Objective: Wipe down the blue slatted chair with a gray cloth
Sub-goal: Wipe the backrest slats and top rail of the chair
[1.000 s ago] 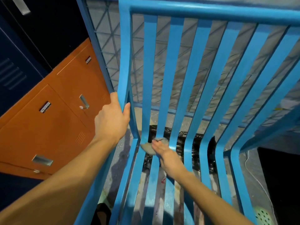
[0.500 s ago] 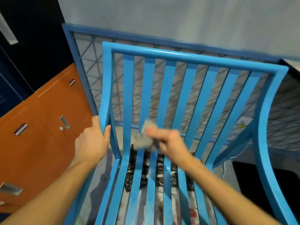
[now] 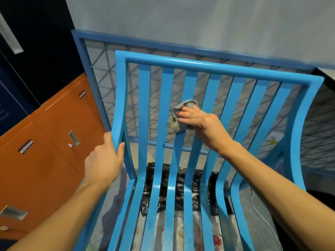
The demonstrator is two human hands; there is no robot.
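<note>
The blue slatted chair (image 3: pixel 170 196) fills the middle of the view, its seat running toward the wearer at 6 o'clock and its backrest rising toward 12 o'clock. The slats keep their long axis along that same 6-to-12 line, bending upward where seat meets back, and they fan slightly to the right near the top rail. The top rail lies crosswise, from about 10 o'clock to 2 o'clock, tilted down on the right.

The gray cloth (image 3: pixel 178 117) sits just above centre, bunched against the third and fourth backrest slats counted from the left post. The right hand (image 3: pixel 201 124) presses it there, fingers (image 3: pixel 186 113) spread flat over the fabric and pointing toward 10 o'clock, gripping the cloth against the slat. A loose corner of the cloth hangs down toward 7 o'clock.

The left hand (image 3: pixel 105 160), at about 8 o'clock from centre, is closed around the chair's left side post, thumb on the inner face and the other fingers behind it.

An orange cabinet (image 3: pixel 47 154) with metal handles lies at 9 o'clock. A blue-framed wire mesh panel (image 3: pixel 101 69) stands behind the chair, at 11 to 2 o'clock. Black plastic sheeting (image 3: pixel 164 189) shows through the seat slats at 6 o'clock. A white cable (image 3: pixel 261 212) trails over the floor at 4 o'clock.
</note>
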